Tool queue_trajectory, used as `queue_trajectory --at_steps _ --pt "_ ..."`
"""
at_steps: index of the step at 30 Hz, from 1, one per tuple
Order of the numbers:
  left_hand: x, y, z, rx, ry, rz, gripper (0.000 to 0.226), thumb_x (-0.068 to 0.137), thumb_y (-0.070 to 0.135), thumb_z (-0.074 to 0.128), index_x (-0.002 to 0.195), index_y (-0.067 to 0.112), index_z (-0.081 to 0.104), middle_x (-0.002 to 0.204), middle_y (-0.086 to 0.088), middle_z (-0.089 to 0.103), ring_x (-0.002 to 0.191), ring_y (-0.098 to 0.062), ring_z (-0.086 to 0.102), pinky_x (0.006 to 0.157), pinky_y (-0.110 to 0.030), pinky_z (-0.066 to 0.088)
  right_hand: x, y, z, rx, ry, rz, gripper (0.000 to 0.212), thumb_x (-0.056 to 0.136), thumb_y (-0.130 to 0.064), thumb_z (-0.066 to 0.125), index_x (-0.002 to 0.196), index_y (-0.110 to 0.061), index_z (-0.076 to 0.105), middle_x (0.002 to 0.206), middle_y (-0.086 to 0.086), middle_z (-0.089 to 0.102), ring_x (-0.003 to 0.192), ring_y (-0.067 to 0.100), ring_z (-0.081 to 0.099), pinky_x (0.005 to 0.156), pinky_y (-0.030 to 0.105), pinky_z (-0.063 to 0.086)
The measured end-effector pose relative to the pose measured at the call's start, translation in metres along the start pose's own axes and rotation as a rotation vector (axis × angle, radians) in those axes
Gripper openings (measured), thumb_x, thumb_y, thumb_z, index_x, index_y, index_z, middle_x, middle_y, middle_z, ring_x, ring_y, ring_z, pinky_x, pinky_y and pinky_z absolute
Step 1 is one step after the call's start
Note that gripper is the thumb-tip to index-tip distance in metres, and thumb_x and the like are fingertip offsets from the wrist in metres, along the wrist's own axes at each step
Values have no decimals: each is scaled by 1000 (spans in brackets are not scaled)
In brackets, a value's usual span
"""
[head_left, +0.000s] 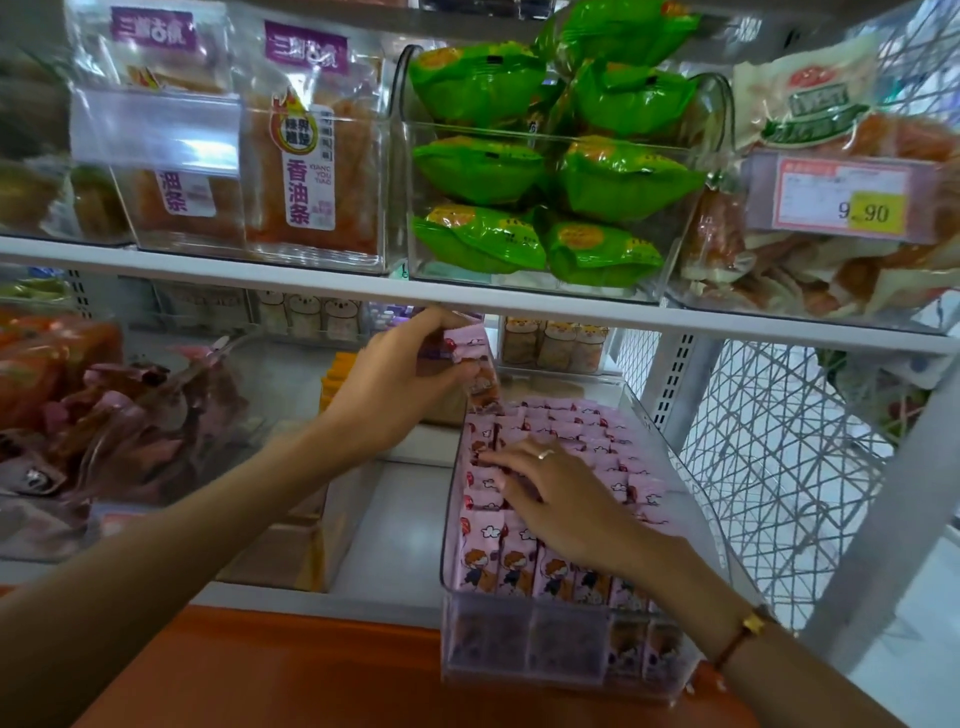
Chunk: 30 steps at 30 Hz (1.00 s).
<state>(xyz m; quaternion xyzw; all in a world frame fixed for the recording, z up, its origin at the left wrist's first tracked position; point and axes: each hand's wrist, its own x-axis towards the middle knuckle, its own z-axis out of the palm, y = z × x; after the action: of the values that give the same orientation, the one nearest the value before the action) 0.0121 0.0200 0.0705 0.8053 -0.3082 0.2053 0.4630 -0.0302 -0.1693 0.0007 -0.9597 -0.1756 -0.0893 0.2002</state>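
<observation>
Left grip (395, 379) pinches pink packet stack (475, 364) above clear bin's (519, 649) back-left corner.
Stack upright, long axis vertical; gap looks just below it. Right grip (550, 493), fingers flat, presses packed rows (587, 421), fingertips nearer that gap.

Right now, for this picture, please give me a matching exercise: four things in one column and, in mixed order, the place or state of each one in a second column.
Things
1. left hand
2. right hand
3. green packets
4. price tag

Places or states
A. lies flat on the pink packets in the clear tray
B. stacked in a clear bin on the upper shelf
C. grips a few more such packets above the tray's far end
D. at upper right, reads 9.90

Pairs: 1-C, 2-A, 3-B, 4-D
</observation>
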Motion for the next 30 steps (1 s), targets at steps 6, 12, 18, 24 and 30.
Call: queue_trajectory --at_steps 6,12,18,24,30 --pt "2 -14 15 225 -224 -64 26 84 25 70 108 22 61 103 6 67 94 -9 63 75 -26 51 -2 -1 1 -31 7 2 38 102 -36 33 139 -33 42 142 -6 43 132 14 31 109 33 22" --pt "33 -22 35 714 -459 -49 46 83 41 68 126 24 60 136 -1 52 124 -22 46 100 -38 41 -2 -2 1 -18 48 15 38 101 -35 36 139 -31 43 141 -2 46 130 16 36 108 34 25" --pt "38 -22 35 692 -542 0 32 84 24 67 116 26 63 127 -1 54 120 -21 45 98 -36 39 -4 0 -3 -146 67 -15 40 102 -35 31 139 -28 43 146 -5 43 136 14 32 114 35 17" --pt "43 -9 40 941 -765 41 31 86 47 61 113 33 67 116 4 58 115 -18 43 81 -31 35 -8 7 -8 -135 59 20 35 100 -38 37 123 -25 59 133 -7 54 125 13 43 107 35 26" --pt "35 -1 44 950 -598 -27 24 89 35 60 105 19 67 112 -6 58 111 -24 49 91 -38 43 -10 8 -7 -104 53 27 37 98 -43 39 125 -25 58 131 -8 55 121 12 44 105 35 33"
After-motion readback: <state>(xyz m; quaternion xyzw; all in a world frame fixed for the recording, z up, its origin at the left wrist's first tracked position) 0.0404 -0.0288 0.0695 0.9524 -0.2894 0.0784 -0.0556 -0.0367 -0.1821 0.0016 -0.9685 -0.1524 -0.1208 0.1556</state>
